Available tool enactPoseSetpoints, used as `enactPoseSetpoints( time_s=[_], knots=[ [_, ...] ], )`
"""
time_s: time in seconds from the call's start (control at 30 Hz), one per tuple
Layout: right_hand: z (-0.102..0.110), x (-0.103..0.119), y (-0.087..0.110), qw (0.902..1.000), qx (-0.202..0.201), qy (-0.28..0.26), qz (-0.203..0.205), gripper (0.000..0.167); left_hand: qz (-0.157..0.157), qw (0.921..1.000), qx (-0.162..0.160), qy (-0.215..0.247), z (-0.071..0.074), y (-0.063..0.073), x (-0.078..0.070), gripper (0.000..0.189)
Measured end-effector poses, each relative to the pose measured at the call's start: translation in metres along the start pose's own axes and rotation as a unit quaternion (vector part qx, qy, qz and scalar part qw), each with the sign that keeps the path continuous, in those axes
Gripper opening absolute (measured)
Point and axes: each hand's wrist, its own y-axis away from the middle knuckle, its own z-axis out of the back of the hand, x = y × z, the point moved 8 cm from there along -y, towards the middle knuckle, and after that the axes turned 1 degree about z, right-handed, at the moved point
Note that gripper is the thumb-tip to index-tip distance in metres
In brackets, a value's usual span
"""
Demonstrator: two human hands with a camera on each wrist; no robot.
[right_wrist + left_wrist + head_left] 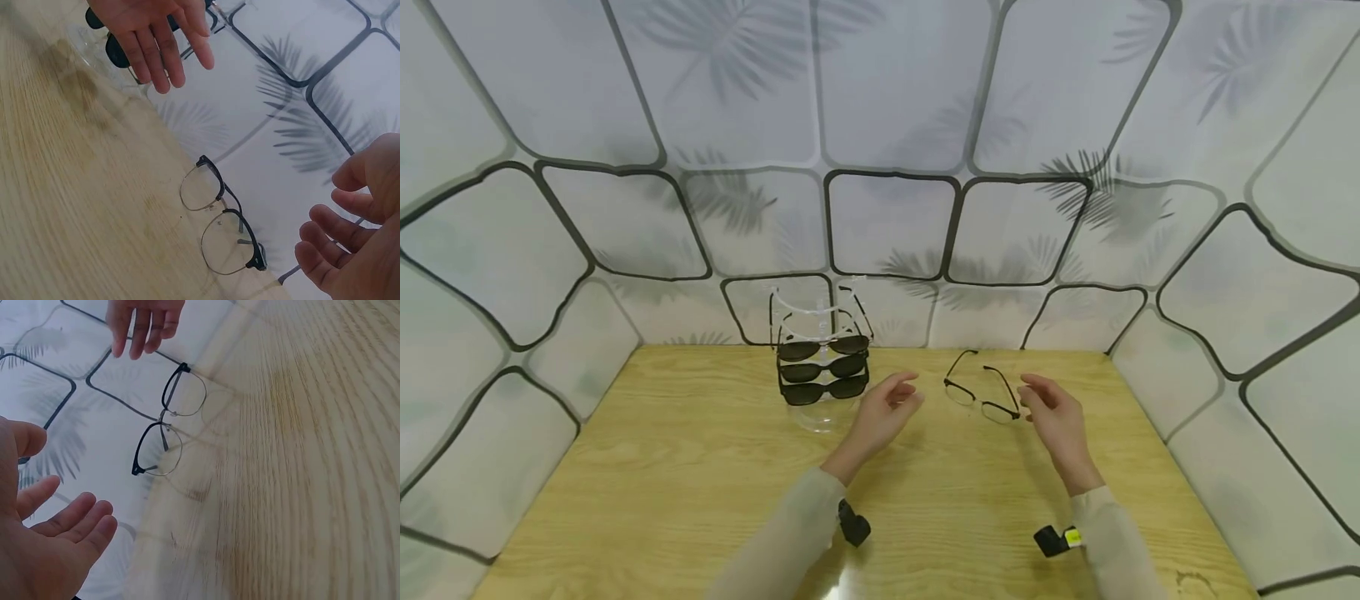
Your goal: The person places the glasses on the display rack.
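Note:
A pair of black-browed, thin-rimmed eyeglasses point(976, 398) rests on the wooden table with its temples unfolded toward the back wall. My left hand point(886, 410) hovers to the left of the glasses, fingers loosely bent and holding nothing. To their right, close to one hinge, is my right hand point(1054, 417), also empty and loosely bent. The left wrist view shows the eyeglasses point(167, 419) apart from the left hand point(59, 537). In the right wrist view, a gap separates the eyeglasses point(222, 215) from the right hand point(350, 231).
A clear display stand point(820, 423) left of my left hand carries several pairs of dark sunglasses point(824, 369), stacked one above another. Patterned fabric walls point(895, 225) enclose the wooden table point(685, 467) at the back and both sides.

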Motion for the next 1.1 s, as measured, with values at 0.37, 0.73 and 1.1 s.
enactPoseSetpoints(
  time_s=[0.37, 0.73, 1.1],
  knots=[
    [0.004, -0.022, -0.001, 0.9998, -0.009, 0.007, -0.019, 0.038, 0.038, 0.9992, 0.011, -0.011, -0.025, -0.025, 0.017, 0.038],
    [-0.008, -0.043, -0.002, 0.9988, 0.012, 0.015, -0.045, 0.039, 0.08, 0.9951, 0.036, -0.045, -0.045, -0.05, 0.031, 0.044],
    [-0.011, -0.046, -0.005, 0.9983, 0.015, 0.008, -0.055, 0.039, 0.094, 0.991, 0.075, -0.058, -0.061, -0.056, 0.034, 0.049]
  ],
)
